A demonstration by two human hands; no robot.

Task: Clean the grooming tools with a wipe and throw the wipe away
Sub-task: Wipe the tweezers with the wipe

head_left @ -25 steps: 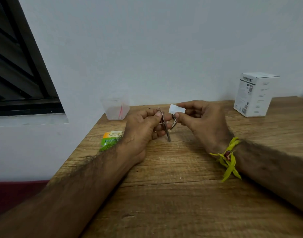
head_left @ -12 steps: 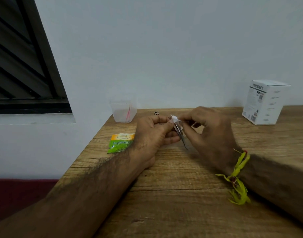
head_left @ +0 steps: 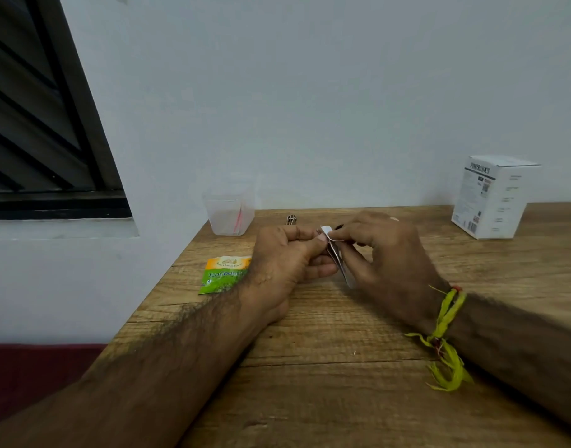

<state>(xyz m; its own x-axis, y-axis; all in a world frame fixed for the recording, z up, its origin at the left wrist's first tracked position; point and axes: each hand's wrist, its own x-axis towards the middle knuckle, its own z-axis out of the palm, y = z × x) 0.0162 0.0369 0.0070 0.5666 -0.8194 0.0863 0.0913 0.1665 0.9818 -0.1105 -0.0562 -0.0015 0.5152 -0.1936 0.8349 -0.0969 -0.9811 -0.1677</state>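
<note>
My left hand (head_left: pixel 287 260) pinches the top of a slim metal grooming tool (head_left: pixel 340 265) that slants down towards the table. My right hand (head_left: pixel 384 253) holds a small white wipe (head_left: pixel 326 230) pressed against the tool's upper end, next to my left thumb. Most of the wipe is hidden by my fingers. A second small metal tool (head_left: pixel 291 219) lies on the wooden table (head_left: pixel 310 383) near the wall, behind my hands.
A clear plastic cup (head_left: pixel 230 215) with a pink stick stands at the table's back left corner. A green and orange sachet (head_left: pixel 222 274) lies left of my left hand. A white box (head_left: pixel 494 197) stands at the back right. The table's left edge runs along the wall.
The wipe has gone from held clear of the tool to pressed onto its top end, and my hands have closed together. The view has shifted slightly.
</note>
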